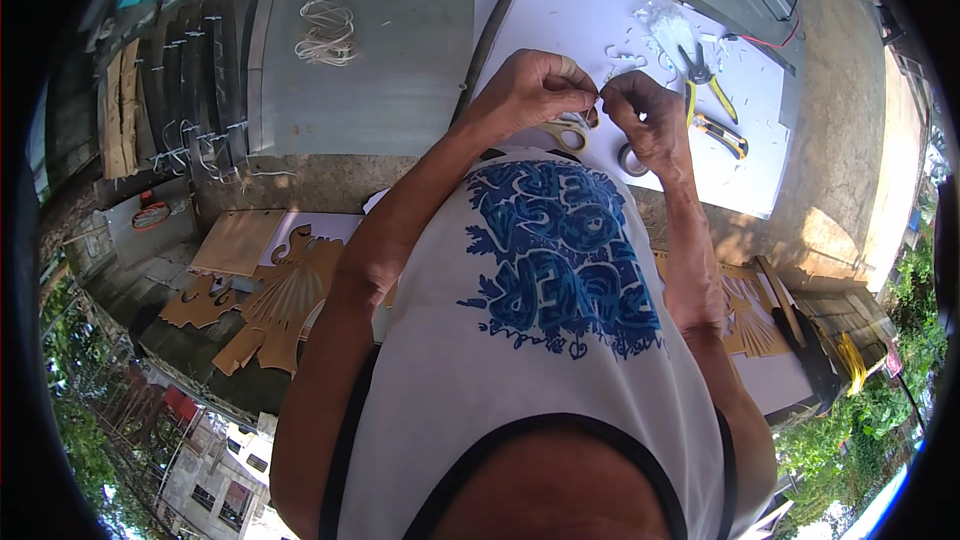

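Thin dark piece (598,97), too small to make out clearly, sits where the two hands meet, above the near edge of the white sheet. Thumb and forefinger of the left hand (530,90) pinch it, and a pale band wraps one finger of that hand. The right hand (650,120) comes close from the other side with its fingers curled, their tips at the same spot; whether they also grip the piece, I cannot tell.

Just below the hands lie scissors (570,137) with cream handles, partly hidden by the left hand, and a grey roll of tape (632,161) stands out beside the right wrist. Right of the right hand, pliers (697,70) with yellow and black handles lie spread, with a yellow-and-black utility knife (722,136) near them. Beyond the pliers is a clear plastic bag (668,28), small white scraps scattered around it. All of these rest on the white sheet (735,185), which covers part of a grey tabletop (400,70).

Farther out, a dark rod (497,20) crosses the sheet's left edge, a loose coil of white cord (327,35) lies on the tabletop to the left, and dark strips (205,80) line up beyond it
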Demonstrator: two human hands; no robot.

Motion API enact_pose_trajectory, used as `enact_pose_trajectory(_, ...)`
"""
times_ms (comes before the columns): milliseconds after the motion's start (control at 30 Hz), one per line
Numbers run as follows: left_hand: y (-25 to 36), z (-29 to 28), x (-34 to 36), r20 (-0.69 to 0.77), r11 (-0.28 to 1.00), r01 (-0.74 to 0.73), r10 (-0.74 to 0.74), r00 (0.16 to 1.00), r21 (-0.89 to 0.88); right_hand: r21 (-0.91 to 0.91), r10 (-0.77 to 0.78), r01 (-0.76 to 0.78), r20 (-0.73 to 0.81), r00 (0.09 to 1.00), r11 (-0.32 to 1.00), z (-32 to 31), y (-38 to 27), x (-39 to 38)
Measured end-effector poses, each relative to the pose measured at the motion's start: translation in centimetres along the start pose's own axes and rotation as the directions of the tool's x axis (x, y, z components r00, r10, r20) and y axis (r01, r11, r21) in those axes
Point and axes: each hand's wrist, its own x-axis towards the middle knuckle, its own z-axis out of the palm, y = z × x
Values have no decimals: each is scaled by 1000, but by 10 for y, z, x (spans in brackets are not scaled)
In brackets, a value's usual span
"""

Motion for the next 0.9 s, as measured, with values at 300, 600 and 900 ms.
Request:
enact_pose_trajectory(300,8,2,-2,-44,993,13,-8,999,113,-153,-46,45,-7,999,987,0,-4,-1)
enact_pose_trajectory(600,3,2,0,-63,981,-14,27,998,195,-233,-93,92,7,996,968,1,-2,-3)
enact_pose_trajectory(900,9,0,1,4,958,-32,32,999,285,-197,-31,38,37,999,980,0,-2,-2)
